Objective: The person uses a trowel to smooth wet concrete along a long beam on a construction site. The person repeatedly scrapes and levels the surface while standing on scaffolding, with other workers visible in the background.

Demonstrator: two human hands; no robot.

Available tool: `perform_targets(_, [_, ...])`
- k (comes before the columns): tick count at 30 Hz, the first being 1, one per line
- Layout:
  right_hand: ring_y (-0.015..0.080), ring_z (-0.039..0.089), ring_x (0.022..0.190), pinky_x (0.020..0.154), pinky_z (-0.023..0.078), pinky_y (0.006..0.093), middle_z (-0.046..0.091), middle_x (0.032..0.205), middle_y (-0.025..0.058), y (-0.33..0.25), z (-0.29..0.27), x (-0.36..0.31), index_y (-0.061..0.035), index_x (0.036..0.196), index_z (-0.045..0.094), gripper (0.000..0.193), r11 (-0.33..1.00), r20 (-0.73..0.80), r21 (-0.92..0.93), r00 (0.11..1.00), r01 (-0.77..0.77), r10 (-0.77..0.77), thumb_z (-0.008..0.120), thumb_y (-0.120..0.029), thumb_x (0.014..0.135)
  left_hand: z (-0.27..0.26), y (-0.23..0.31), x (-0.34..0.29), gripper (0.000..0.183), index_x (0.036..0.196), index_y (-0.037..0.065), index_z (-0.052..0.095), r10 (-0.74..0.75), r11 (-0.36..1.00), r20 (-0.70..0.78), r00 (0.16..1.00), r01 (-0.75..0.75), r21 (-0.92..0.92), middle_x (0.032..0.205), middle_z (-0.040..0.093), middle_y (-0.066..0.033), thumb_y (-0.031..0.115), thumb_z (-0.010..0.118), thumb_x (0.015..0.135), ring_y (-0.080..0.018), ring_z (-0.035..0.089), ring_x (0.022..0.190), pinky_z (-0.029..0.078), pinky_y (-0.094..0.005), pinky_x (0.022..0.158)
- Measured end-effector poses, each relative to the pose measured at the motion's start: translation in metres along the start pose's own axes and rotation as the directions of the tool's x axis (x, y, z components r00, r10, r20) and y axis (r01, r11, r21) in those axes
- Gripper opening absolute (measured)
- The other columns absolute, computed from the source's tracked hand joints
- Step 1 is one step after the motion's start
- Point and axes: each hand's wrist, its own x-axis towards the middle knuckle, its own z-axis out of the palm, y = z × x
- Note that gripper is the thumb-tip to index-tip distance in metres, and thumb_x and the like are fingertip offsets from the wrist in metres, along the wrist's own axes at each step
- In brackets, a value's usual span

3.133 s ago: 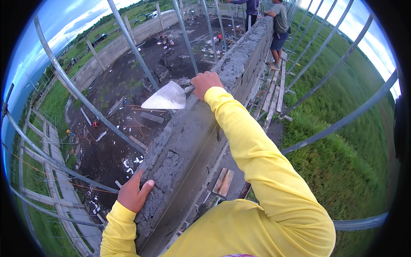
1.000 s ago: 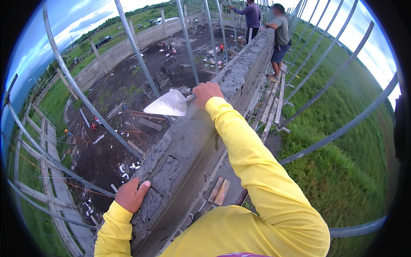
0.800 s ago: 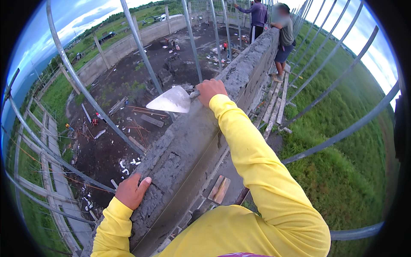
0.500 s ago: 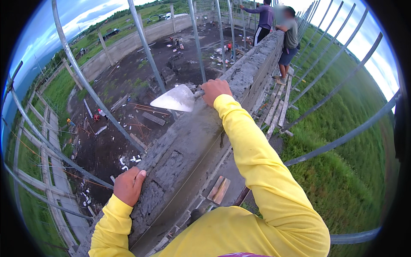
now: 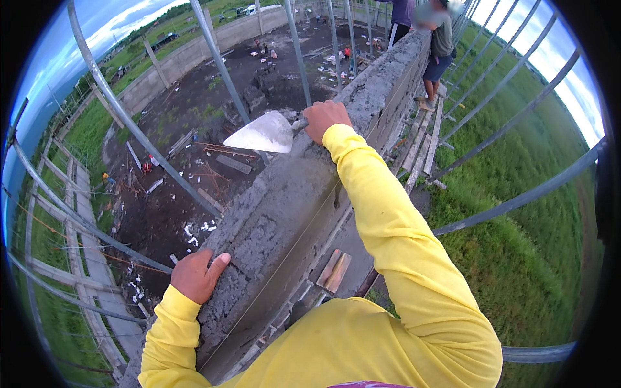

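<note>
Concrete wall (image 5: 265, 236) slants forward; a trowel (image 5: 266, 133), gripped by its handle in the right hand (image 5: 326, 121), juts blade-first beyond the wall's left edge, where the left hand (image 5: 196, 275) rests, probably for balance, its grip unclear.

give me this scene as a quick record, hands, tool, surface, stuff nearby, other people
right hand: gripping the handle of a trowel
trowel blade: pale, roughly triangular, pointing left
left hand: resting on the left edge of the wall, no tool visible in it
wall surface: grey, rough in places, smoother near the trowel
nearby: wooden float lying to the right of the wall; metal poles on both sides
other people: two, farther along the wall, one in a purple top
</note>
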Motion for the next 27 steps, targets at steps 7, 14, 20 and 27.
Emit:
perform_targets(7, [0.0350,0.073,0.124,0.108,0.055,0.0510,0.081,0.123,0.0105,0.000,0.000,-0.004,-0.0171,0.121,0.085,0.028,1.000,-0.005,0.025,1.000,-0.004,0.004,0.075,-0.027,0.097,0.002,0.002,0.000,0.055,0.078,-0.001,0.059,0.060,0.998,-0.232,0.971,-0.062,-0.002,0.077,0.055,-0.0240,0.042,0.071,0.110,-0.0492,0.058,0.074,0.045,-0.0542,0.067])
perform_targets(14, [0.0339,0.073,0.126,0.108,0.056,0.0506,0.081,0.126,0.0106,-0.001,-0.003,-0.002,-0.0184,0.124,0.085,0.030,1.000,0.019,0.007,1.000,-0.009,0.009,0.077,-0.031,0.098,0.001,-0.002,0.001,0.045,0.084,0.001,0.069,0.083,0.994,-0.283,0.955,-0.100,-0.046,0.082,0.064,-0.0203,0.040,0.077,0.105,-0.0464,0.066,0.080,0.051,-0.0528,0.072])
perform_targets(20, [0.0332,0.073,0.126,0.108,0.055,0.0514,0.081,0.127,0.0098,-0.003,-0.003,-0.001,-0.0183,0.125,0.084,0.029,1.000,0.034,-0.014,0.999,-0.008,0.008,0.077,-0.031,0.099,0.012,0.000,0.002,0.052,0.094,-0.001,0.071,0.118,0.972,-0.370,0.922,-0.183,-0.146,0.094,0.070,-0.0247,0.049,0.076,0.105,-0.0478,0.069,0.090,0.054,-0.0530,0.078])
perform_targets(27, [0.0352,0.074,0.122,0.105,0.058,0.0516,0.081,0.121,0.0119,-0.002,-0.004,-0.003,-0.0142,0.116,0.085,0.027,1.000,-0.012,0.001,1.000,-0.003,0.003,0.077,-0.032,0.097,0.002,-0.006,0.002,0.072,0.096,-0.003,0.069,-0.035,0.999,0.066,0.997,0.037,-0.031,0.099,0.068,-0.0300,0.066,0.059,0.111,-0.0524,0.069,0.095,0.054,-0.0575,0.085])
